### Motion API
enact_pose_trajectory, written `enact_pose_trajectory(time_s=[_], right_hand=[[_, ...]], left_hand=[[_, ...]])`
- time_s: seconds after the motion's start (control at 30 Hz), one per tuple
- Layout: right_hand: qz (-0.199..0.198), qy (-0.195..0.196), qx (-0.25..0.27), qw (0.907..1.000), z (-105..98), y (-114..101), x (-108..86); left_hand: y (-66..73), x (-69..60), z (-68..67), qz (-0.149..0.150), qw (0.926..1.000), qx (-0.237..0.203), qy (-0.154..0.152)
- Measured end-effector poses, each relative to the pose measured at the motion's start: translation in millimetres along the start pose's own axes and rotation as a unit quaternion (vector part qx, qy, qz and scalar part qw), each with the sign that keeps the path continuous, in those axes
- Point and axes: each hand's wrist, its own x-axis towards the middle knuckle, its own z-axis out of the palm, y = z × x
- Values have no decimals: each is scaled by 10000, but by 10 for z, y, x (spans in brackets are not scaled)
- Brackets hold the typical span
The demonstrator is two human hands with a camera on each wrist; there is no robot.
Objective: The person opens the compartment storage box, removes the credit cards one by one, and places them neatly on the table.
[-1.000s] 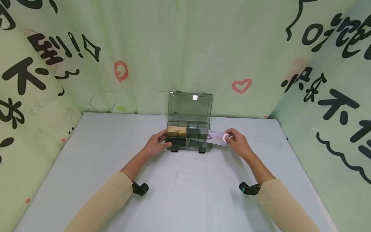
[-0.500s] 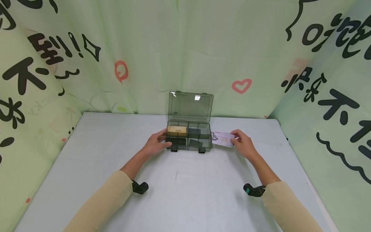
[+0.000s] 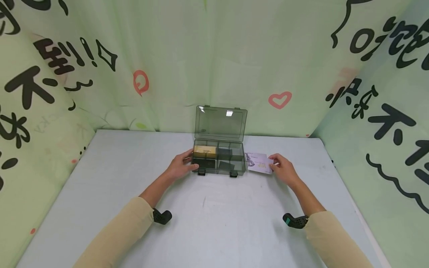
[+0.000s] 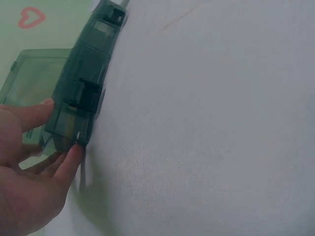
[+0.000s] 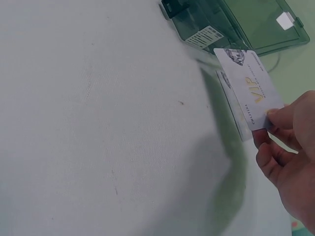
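Note:
A translucent dark green compartment box (image 3: 238, 156) stands with its lid (image 3: 221, 123) raised. My left hand (image 3: 179, 167) grips its left end, thumb near the front edge and fingertips at the lower side in the left wrist view (image 4: 78, 93). To the right of the box, my right hand (image 3: 285, 171) pinches a pale purple card (image 3: 258, 163) at its right end. Gold "VIP" letters show on that card (image 5: 246, 88) in the right wrist view. Just beneath lies a second card (image 5: 237, 115), mostly covered; whether the fingers hold it too, I cannot tell.
Inside the box are a gold-yellow block (image 3: 205, 149) at the back left and dark items (image 3: 205, 163) at the front left. A white table (image 3: 214, 223) carries the box, and a pale green printed curtain (image 3: 174, 67) hangs behind and along both sides.
My right hand has drawn back to the right with the card, which is clear of the box's right side and shows more of its face. My left hand stays in place on the box.

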Motion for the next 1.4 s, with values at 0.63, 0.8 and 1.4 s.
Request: enact_pose_trajectory(time_s=[0.63,0.8,1.4], right_hand=[[215,-199,-129,9995,51,36,-39],[194,-202,-250,9993,64,42,-39],[439,-250,-358,9981,131,43,-64]], left_hand=[[-16,31,8,9,10000,44,-1],[-19,16,7,98,9999,66,-8],[-24,24,-4,105,9999,42,-10]])
